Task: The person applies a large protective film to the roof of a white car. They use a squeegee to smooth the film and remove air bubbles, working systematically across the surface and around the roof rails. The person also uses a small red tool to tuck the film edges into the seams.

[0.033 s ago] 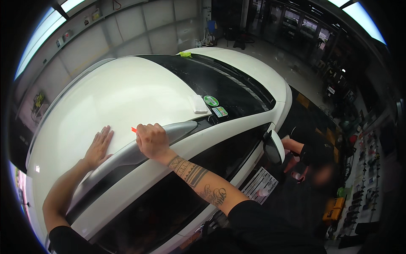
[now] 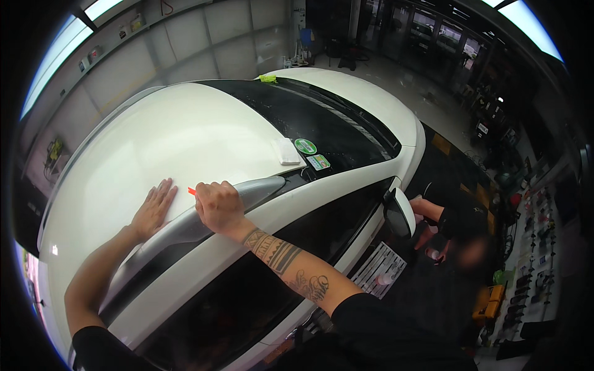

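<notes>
A white car's roof [image 2: 185, 123] spreads out in front of me, with a silver roof rail [image 2: 263, 189] along its near side. My left hand [image 2: 156, 209] lies flat on the roof beside the rail, fingers stretched out and holding nothing. Just right of it, my right hand [image 2: 220, 207] is closed in a fist above the rail. Out of that fist sticks the end of an orange-red tool [image 2: 192, 191]; the rest is hidden, so its kind does not show. A folded white cloth [image 2: 286, 152] rests on the roof's front corner, by the windshield [image 2: 334, 117].
Beyond the wing mirror [image 2: 399, 213], a person [image 2: 433, 210] in dark clothes is low at the car's side. A slatted white stand [image 2: 378, 269] is near the door. A yellow-green cloth [image 2: 268, 78] sits at the windshield's far corner. Tools line a wall rack [image 2: 529, 278] at right.
My left hand has slid a little forward along the roof, closer to my right hand. The right fist stays about where it was, and the view has shifted slightly.
</notes>
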Motion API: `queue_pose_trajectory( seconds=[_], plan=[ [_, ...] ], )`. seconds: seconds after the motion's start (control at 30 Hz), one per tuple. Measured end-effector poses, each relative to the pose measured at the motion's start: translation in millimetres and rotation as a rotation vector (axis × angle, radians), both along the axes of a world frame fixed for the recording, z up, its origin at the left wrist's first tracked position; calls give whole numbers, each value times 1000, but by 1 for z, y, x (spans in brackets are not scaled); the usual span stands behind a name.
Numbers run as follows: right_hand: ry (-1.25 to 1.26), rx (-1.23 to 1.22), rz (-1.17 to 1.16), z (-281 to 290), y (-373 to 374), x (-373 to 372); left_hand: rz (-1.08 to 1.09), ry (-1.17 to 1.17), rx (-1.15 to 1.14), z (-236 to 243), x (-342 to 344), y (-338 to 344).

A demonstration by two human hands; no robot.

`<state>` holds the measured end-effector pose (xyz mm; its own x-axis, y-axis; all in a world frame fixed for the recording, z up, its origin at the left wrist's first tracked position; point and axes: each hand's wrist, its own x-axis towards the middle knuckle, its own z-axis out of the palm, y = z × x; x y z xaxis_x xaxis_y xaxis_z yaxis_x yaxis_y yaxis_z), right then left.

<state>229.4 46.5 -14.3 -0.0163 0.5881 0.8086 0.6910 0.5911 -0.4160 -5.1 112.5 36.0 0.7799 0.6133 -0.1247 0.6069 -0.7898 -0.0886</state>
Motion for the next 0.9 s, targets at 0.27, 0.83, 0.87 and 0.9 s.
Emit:
queue_pose_trajectory(
  seconds=[0.27, 0.83, 0.87, 0.9],
  plan=[
    [126, 97, -16, -9, 10, 30, -177, -6, -89, -22, 137, 54],
    [39, -36, -67, -16, 22, 39, 1055, -126, 170, -20, -412, -105],
    [34, -47, -66, -18, 21, 41, 1101, -145, 210, -28, -442, -115],
    [33, -40, -69, -19, 19, 44, 1171, -163, 234, -35, -473, -119]
  ],
)
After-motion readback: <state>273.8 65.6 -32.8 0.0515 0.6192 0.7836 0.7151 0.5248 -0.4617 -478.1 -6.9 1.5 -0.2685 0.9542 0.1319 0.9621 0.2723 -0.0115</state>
